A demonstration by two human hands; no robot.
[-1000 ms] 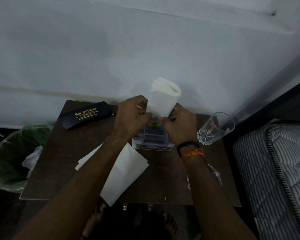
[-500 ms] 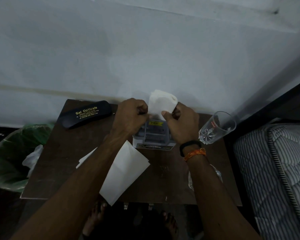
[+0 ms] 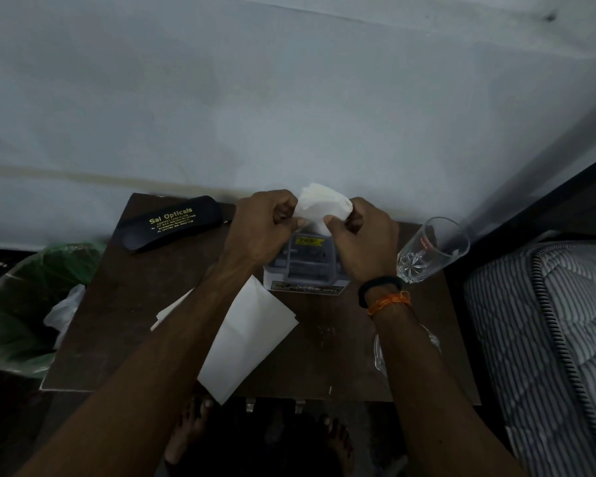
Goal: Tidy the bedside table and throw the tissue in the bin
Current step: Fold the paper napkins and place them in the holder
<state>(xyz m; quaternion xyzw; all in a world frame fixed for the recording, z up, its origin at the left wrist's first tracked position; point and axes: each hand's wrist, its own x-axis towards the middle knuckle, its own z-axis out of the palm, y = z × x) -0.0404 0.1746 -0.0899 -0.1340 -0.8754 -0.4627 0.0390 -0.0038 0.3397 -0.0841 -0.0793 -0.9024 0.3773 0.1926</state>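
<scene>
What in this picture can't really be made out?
- Grey box, head view: the hands and tissue cover its top; label too small.
- Clear item by the right forearm: mostly hidden by it.
- Bin: the table hides its right side; too dark inside.
- Case: small print unreadable.

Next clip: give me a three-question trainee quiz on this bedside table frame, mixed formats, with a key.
1. True or false: both hands, left hand and right hand, grip the tissue.
2. Which lies left of the grey box? A. drinking glass B. spectacle case C. mattress
3. Fill in: the green-lined bin stands on the table's ____ side.

Key: 1 true; 2 B; 3 left.
</scene>
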